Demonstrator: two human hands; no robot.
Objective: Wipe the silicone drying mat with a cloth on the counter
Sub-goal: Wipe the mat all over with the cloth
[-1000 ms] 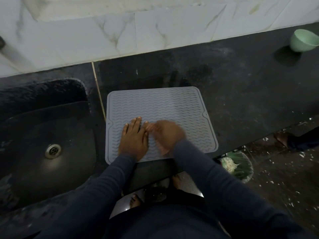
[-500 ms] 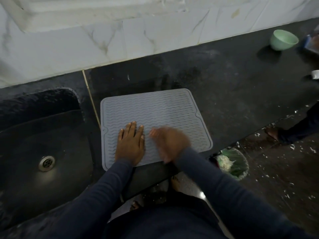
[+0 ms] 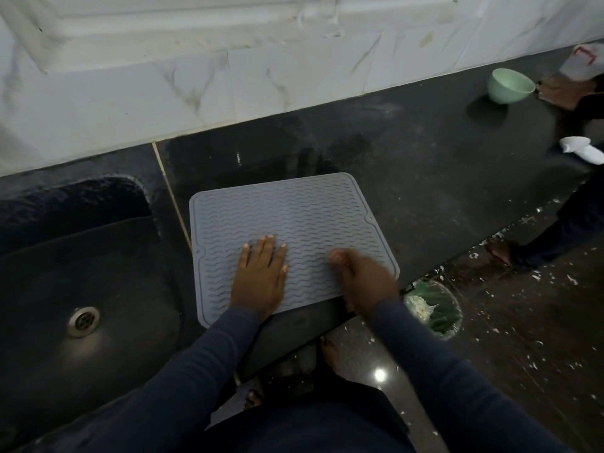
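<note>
lying under flat fingers of left hand, silicone mat

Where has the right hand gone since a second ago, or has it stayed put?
Yes, it moved: the right hand slid right across the mat, from beside the left hand toward the mat's right edge.
</note>
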